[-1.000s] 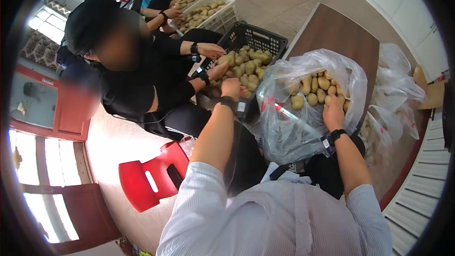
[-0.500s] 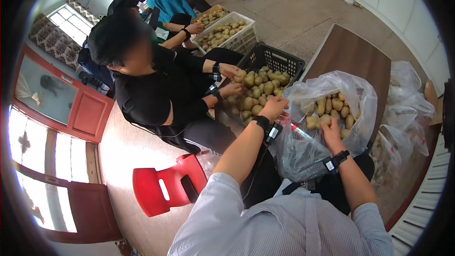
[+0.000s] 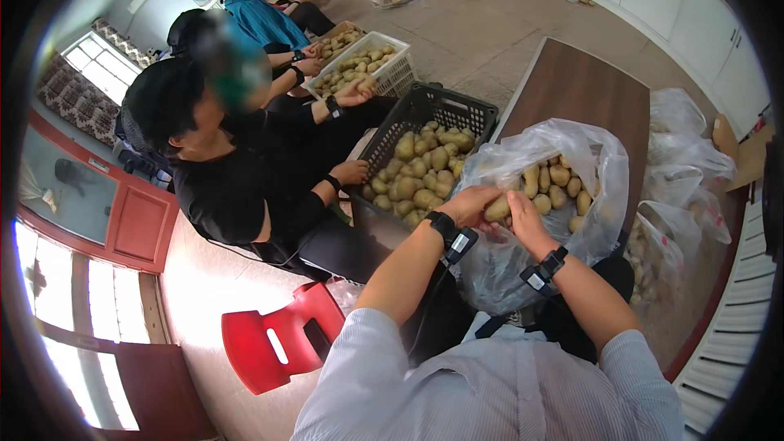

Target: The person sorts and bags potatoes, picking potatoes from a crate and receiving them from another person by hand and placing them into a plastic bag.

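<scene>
A yellow-brown potato [image 3: 497, 209] lies between my two hands, above the near left rim of a clear plastic bag [image 3: 510, 273]. My left hand [image 3: 469, 207] closes round its left end, fingers curled and partly hidden. My right hand [image 3: 531, 227] grips the right end, thumb along the top. More potatoes [image 3: 558, 196] lie inside the bag. Just left of it stands a black plastic crate [image 3: 488, 106] holding a heap of potatoes [image 3: 420, 167].
A brown table [image 3: 563, 82] stretches behind the bag. At left sits a co-worker in black [image 3: 233, 175], one hand by the black crate. Beyond are a white potato crate [image 3: 400, 73] and other people. A red chair [image 3: 282, 339] stands lower left; stuffed plastic bags [image 3: 686, 155] lie right.
My right hand has moved left out of the bag with a potato, meeting my left hand. The co-worker's far hand has shifted from the black crate toward the white one. The view has shifted slightly.
</scene>
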A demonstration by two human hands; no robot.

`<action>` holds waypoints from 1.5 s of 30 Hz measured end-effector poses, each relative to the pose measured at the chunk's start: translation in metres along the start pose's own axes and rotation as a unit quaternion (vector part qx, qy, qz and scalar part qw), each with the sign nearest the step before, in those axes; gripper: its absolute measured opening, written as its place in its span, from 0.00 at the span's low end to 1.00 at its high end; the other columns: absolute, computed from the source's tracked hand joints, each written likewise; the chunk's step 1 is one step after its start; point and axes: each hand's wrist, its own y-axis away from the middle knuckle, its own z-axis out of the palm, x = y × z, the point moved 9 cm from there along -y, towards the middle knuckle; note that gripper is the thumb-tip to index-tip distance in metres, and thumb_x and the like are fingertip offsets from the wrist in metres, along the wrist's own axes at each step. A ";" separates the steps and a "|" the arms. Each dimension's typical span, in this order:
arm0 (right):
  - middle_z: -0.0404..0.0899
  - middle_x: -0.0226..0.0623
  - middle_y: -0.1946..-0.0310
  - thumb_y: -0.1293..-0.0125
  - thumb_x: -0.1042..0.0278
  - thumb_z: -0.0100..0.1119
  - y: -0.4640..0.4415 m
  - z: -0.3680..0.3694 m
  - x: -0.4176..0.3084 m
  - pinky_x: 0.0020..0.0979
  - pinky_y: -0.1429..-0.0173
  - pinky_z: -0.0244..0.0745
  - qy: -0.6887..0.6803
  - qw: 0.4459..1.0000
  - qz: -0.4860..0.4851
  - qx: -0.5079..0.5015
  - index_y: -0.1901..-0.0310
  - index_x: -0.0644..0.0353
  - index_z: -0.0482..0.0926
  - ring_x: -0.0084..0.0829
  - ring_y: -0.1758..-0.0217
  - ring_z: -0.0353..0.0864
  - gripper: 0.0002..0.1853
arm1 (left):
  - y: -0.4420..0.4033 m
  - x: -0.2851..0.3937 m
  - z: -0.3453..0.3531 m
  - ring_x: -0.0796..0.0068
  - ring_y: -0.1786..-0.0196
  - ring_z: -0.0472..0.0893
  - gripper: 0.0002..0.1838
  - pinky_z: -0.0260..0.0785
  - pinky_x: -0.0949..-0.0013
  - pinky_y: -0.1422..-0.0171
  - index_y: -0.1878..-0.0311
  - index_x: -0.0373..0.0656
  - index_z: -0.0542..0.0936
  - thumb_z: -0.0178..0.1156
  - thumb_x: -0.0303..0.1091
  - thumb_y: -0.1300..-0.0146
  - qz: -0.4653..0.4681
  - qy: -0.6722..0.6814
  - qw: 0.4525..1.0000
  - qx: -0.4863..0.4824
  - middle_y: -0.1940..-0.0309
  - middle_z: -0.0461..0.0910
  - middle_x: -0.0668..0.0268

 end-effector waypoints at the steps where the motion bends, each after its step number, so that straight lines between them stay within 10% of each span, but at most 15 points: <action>1: 0.80 0.46 0.64 0.24 0.50 0.43 -0.001 -0.001 -0.002 0.35 0.61 0.73 0.012 1.000 -0.014 0.004 0.52 0.68 0.75 0.37 0.67 0.80 0.24 | -0.004 -0.003 -0.004 0.72 0.75 0.78 0.23 0.70 0.70 0.75 0.48 0.43 0.74 0.48 0.54 0.28 0.003 -0.007 1.000 0.012 0.65 0.80 0.61; 4: 0.79 0.49 0.63 0.24 0.52 0.43 0.004 -0.002 0.000 0.39 0.56 0.72 0.044 0.999 0.025 -0.008 0.50 0.67 0.75 0.42 0.64 0.80 0.22 | 0.005 0.006 -0.009 0.76 0.76 0.77 0.22 0.67 0.72 0.77 0.51 0.43 0.76 0.47 0.54 0.27 -0.008 -0.084 0.996 0.018 0.68 0.79 0.61; 7: 0.77 0.34 0.71 0.26 0.55 0.50 0.006 -0.016 0.012 0.29 0.65 0.72 0.063 0.997 -0.018 0.038 0.49 0.62 0.73 0.25 0.70 0.76 0.17 | 0.001 0.004 -0.020 0.77 0.76 0.78 0.18 0.68 0.71 0.77 0.51 0.42 0.77 0.55 0.47 0.31 0.014 0.004 1.000 0.025 0.65 0.79 0.62; 11: 0.80 0.45 0.64 0.33 0.57 0.57 0.010 -0.071 0.040 0.41 0.53 0.74 0.253 0.957 -0.007 0.143 0.47 0.62 0.73 0.45 0.58 0.80 0.20 | 0.004 0.012 -0.038 0.72 0.81 0.74 0.16 0.66 0.71 0.81 0.54 0.45 0.76 0.53 0.48 0.30 0.084 -0.030 0.991 0.102 0.72 0.77 0.65; 14: 0.78 0.49 0.54 0.39 0.60 0.61 0.014 -0.106 0.033 0.46 0.44 0.70 0.327 0.925 0.029 0.188 0.45 0.61 0.71 0.50 0.47 0.76 0.23 | 0.009 0.035 -0.055 0.71 0.79 0.74 0.15 0.67 0.69 0.79 0.54 0.45 0.75 0.52 0.47 0.30 0.364 -0.249 0.890 0.111 0.72 0.76 0.65; 17: 0.73 0.52 0.47 0.42 0.63 0.62 0.021 -0.137 0.026 0.48 0.36 0.64 0.412 0.878 0.056 0.239 0.45 0.61 0.69 0.51 0.39 0.70 0.25 | 0.014 0.039 -0.071 0.70 0.77 0.74 0.15 0.68 0.67 0.77 0.54 0.45 0.75 0.51 0.47 0.29 0.417 -0.326 0.836 0.142 0.72 0.75 0.65; 23: 0.73 0.59 0.46 0.44 0.68 0.61 0.016 -0.174 0.030 0.46 0.33 0.64 0.369 0.892 0.081 0.248 0.42 0.66 0.66 0.57 0.39 0.69 0.28 | 0.008 0.027 -0.120 0.69 0.76 0.74 0.14 0.67 0.67 0.76 0.52 0.47 0.75 0.49 0.46 0.28 0.326 -0.221 0.894 0.215 0.70 0.76 0.65; 25: 0.74 0.59 0.46 0.43 0.69 0.61 0.016 -0.181 0.039 0.45 0.35 0.67 0.346 0.892 0.100 0.273 0.41 0.65 0.67 0.57 0.40 0.72 0.28 | 0.007 -0.012 -0.130 0.69 0.75 0.75 0.15 0.69 0.66 0.76 0.51 0.47 0.74 0.48 0.46 0.28 0.037 0.193 0.951 0.238 0.69 0.77 0.64; 45: 0.80 0.61 0.57 0.35 0.49 0.49 0.015 -0.205 0.071 0.50 0.45 0.70 0.322 0.898 0.152 0.257 0.55 0.65 0.81 0.60 0.50 0.77 0.25 | 0.011 -0.039 -0.206 0.61 0.68 0.80 0.19 0.78 0.59 0.67 0.51 0.33 0.73 0.45 0.42 0.25 0.013 0.140 0.937 0.319 0.62 0.78 0.53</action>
